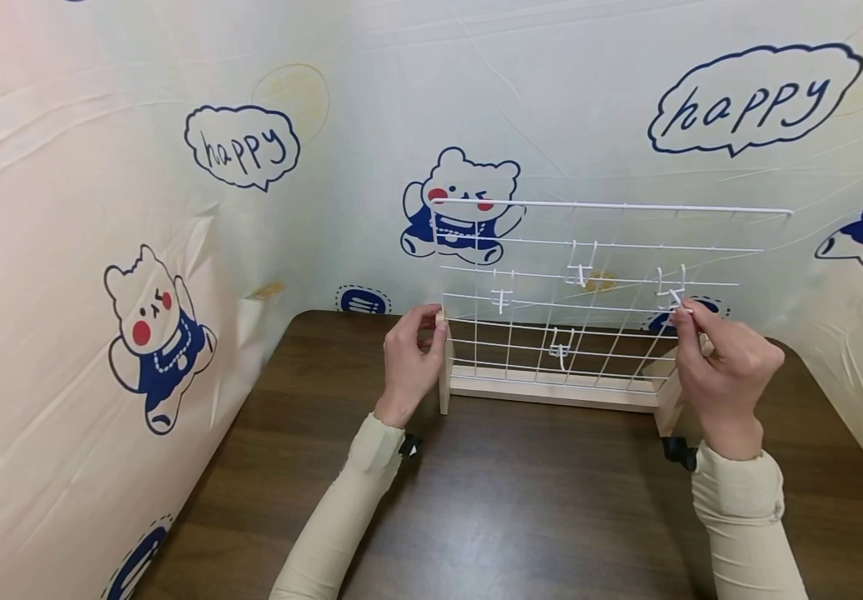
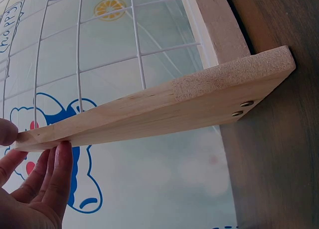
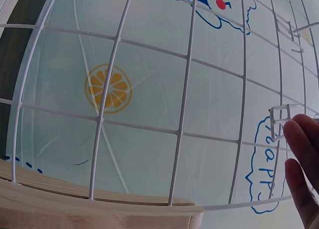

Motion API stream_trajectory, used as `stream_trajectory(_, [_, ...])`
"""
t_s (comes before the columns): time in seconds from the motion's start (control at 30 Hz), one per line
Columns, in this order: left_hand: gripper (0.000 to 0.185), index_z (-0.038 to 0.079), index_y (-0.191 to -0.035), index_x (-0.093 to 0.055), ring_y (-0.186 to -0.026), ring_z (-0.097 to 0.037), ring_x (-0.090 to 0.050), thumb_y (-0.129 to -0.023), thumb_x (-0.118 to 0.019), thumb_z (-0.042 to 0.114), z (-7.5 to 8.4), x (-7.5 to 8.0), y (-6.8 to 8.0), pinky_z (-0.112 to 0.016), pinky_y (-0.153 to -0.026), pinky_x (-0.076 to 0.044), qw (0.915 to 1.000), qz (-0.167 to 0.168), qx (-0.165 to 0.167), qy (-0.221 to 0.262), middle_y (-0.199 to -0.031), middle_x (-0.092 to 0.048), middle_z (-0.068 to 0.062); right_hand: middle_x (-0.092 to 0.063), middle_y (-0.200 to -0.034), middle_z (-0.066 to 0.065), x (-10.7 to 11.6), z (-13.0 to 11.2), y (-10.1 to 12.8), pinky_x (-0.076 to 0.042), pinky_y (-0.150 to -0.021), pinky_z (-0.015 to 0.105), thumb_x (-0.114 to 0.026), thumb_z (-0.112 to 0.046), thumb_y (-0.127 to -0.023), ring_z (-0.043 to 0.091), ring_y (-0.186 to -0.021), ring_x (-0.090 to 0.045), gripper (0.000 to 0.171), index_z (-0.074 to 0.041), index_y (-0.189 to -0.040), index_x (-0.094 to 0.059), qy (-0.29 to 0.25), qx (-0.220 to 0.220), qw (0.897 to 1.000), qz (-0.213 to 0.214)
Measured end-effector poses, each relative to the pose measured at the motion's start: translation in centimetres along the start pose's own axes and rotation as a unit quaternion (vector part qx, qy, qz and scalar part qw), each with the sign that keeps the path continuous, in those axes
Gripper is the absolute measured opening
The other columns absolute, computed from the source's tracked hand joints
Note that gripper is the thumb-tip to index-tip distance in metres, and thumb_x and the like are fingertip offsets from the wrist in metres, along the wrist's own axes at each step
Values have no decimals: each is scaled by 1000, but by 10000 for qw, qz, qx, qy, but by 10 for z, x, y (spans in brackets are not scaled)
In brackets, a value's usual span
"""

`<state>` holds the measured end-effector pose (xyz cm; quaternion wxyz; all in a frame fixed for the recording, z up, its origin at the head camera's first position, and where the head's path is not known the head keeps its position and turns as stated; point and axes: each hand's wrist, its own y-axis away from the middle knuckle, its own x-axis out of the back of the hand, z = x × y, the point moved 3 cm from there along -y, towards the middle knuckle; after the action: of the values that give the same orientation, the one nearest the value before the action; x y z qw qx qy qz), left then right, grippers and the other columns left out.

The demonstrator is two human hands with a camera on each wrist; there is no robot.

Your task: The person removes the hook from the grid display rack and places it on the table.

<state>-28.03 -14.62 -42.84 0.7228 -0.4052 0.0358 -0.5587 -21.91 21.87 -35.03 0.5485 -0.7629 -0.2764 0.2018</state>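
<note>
A white wire grid rack (image 1: 611, 205) stands upright on the table in a wooden frame. My left hand (image 1: 410, 358) grips the top of the left wooden post (image 2: 149, 114) between thumb and fingers. At the grid's right side, my right hand (image 1: 727, 375) pinches the arm of a white wire hook (image 1: 672, 287), which overlaps the grid wires. Three more white hooks hang on the grid: one in the upper middle (image 1: 580, 271), one toward the left (image 1: 502, 297) and a lower one (image 1: 561, 350). In the right wrist view, the fingers (image 3: 305, 139) partly hide the pinched hook.
A wooden base bar (image 1: 551, 392) joins the two posts near the tabletop. The dark brown table (image 1: 521, 500) stretches in front of the rack. Printed cloth (image 1: 356, 167) with bears and "happy" bubbles hangs close behind and along both sides.
</note>
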Motion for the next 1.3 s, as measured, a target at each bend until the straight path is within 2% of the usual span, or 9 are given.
stream_trajectory(0.17, [24,10,-125,-69,-99,-23,-76,-103,-65,19,0,0,1,-33,-77,-66,10000,-11,-3,-2,-114,-74,-10,-63,-56,28,1,-5,-1,-18,-59,6,-75,-9,-89,22,-42,-32,18,7,-84,-79,6,54,9999,92])
stream_trajectory(0.27, [24,9,-124,-69,-99,-24,-76,-102,-65,19,1,0,1,-34,-77,-67,10000,5,-27,10,-114,-74,-10,-58,-52,28,2,-7,-1,-17,-54,12,-75,-11,-90,22,-41,-28,21,9,-83,-78,-32,107,9998,151])
stream_trajectory(0.4, [24,10,-124,-69,-98,-23,-76,-102,-65,20,0,0,2,-34,-77,-67,10000,20,-38,22,-113,-74,-10,-58,-53,29,3,-8,0,-19,-56,10,-75,-8,-88,22,-42,-28,19,10,-80,-78,-135,94,9996,250])
stream_trajectory(0.6, [25,9,-124,-69,-97,-23,-76,-102,-65,20,1,1,2,-34,-76,-67,10000,44,-70,-3,-113,-75,-10,-60,-55,31,4,-6,2,-20,-62,3,-73,-4,-87,11,-44,-29,17,11,-81,-78,-212,40,9995,228])
stream_trajectory(0.73, [26,9,-124,-69,-97,-22,-76,-102,-66,21,2,1,1,-34,-76,-67,9999,67,-75,-33,-114,-75,-10,-66,-63,32,4,-6,4,-26,-65,1,-74,-4,-87,19,-43,-34,16,11,-82,-78,-210,69,9995,240])
stream_trajectory(0.93, [25,9,-123,-70,-96,-24,-76,-102,-66,21,3,2,0,-36,-76,-67,9999,109,-130,-3,-112,-75,-10,-69,-68,33,3,-8,6,-27,-68,-1,-74,-6,-87,35,-41,-35,17,11,-83,-78,-234,182,9993,244])
stream_trajectory(1.17, [25,8,-124,-69,-96,-23,-76,-102,-65,19,2,1,1,-34,-77,-67,9999,67,-111,-3,-112,-75,-10,-72,-72,31,5,-4,12,-30,-69,0,-75,-15,-90,36,-42,-38,24,8,-84,-80,-335,284,9989,180])
stream_trajectory(1.3, [25,9,-124,-69,-97,-23,-75,-103,-65,20,2,1,1,-34,-77,-66,10000,39,-78,-26,-113,-74,-10,-73,-73,29,6,-2,15,-34,-72,-1,-76,-17,-91,39,-44,-44,25,6,-84,-81,-398,303,9986,174])
